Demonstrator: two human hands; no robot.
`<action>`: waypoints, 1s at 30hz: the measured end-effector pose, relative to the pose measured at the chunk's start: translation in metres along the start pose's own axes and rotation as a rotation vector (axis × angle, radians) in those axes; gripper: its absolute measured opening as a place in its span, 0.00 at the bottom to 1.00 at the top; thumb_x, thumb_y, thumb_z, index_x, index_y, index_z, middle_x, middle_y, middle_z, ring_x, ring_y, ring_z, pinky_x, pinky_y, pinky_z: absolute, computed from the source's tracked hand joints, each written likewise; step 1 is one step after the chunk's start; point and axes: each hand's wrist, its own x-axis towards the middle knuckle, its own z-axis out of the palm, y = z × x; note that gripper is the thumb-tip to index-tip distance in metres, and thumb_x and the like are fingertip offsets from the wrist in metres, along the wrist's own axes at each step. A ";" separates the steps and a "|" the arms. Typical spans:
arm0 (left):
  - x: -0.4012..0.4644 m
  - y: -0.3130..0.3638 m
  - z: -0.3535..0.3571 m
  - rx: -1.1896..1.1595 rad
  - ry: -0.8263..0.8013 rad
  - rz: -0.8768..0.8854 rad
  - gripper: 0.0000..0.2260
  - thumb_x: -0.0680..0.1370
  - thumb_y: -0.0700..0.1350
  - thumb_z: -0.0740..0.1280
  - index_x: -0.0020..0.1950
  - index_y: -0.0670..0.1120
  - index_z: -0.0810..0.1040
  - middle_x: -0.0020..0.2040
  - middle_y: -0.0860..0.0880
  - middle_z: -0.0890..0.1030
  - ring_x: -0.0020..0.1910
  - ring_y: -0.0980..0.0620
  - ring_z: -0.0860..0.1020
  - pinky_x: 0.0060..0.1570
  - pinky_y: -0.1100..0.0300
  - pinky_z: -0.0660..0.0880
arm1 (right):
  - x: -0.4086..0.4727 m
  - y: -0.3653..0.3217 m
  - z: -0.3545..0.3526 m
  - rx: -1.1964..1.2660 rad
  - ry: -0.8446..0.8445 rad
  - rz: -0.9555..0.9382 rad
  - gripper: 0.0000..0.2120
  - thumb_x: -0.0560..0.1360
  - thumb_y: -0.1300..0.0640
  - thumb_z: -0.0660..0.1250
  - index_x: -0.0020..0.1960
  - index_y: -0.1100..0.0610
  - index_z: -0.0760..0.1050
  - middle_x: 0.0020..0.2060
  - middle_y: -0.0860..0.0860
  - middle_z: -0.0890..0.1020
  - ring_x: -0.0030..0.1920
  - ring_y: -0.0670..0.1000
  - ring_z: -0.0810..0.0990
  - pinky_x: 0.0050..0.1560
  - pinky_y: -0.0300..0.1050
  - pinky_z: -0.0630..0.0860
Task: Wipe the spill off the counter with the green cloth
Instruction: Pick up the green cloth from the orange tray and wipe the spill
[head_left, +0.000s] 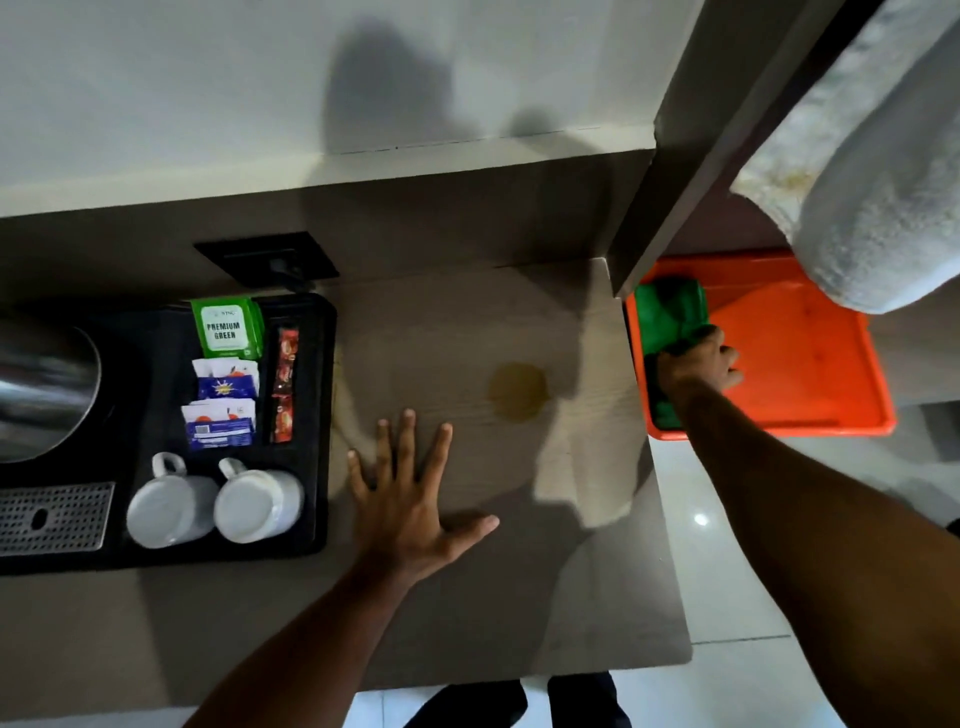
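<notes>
A small yellowish-brown spill (518, 391) lies on the grey-brown counter (467, 597), right of centre. The green cloth (669, 312) sits bunched in the left end of an orange bin (810, 364) just past the counter's right edge. My right hand (698, 364) reaches into the bin, its fingers closed on the near part of the cloth. My left hand (410, 499) rests flat on the counter with fingers spread, a little to the left of the spill and nearer to me, holding nothing.
A black tray (317, 415) on the left holds two white cups (213, 501), tea and sugar packets (224, 364), a metal kettle (44, 384) and a drip grate. A wall socket (267, 257) sits behind it. A white towel (878, 171) hangs above the bin.
</notes>
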 end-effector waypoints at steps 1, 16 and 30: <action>0.000 -0.001 0.000 -0.001 -0.001 -0.001 0.54 0.66 0.86 0.51 0.85 0.58 0.51 0.86 0.43 0.48 0.84 0.36 0.49 0.73 0.24 0.52 | 0.003 -0.002 0.000 0.000 0.009 0.023 0.35 0.74 0.56 0.70 0.77 0.57 0.59 0.72 0.62 0.67 0.72 0.65 0.65 0.69 0.62 0.63; 0.001 -0.001 -0.004 0.031 -0.016 -0.006 0.53 0.66 0.86 0.48 0.85 0.58 0.50 0.86 0.42 0.49 0.84 0.35 0.50 0.73 0.25 0.53 | 0.007 -0.005 -0.018 0.090 0.002 -0.135 0.19 0.72 0.58 0.72 0.61 0.64 0.77 0.60 0.65 0.81 0.59 0.65 0.81 0.58 0.54 0.78; -0.001 0.000 -0.003 0.003 0.014 -0.021 0.53 0.64 0.87 0.47 0.84 0.60 0.51 0.86 0.43 0.49 0.84 0.37 0.48 0.76 0.26 0.50 | -0.117 -0.003 0.008 -0.142 0.034 -1.070 0.16 0.72 0.60 0.66 0.58 0.62 0.81 0.50 0.66 0.83 0.49 0.68 0.82 0.45 0.58 0.81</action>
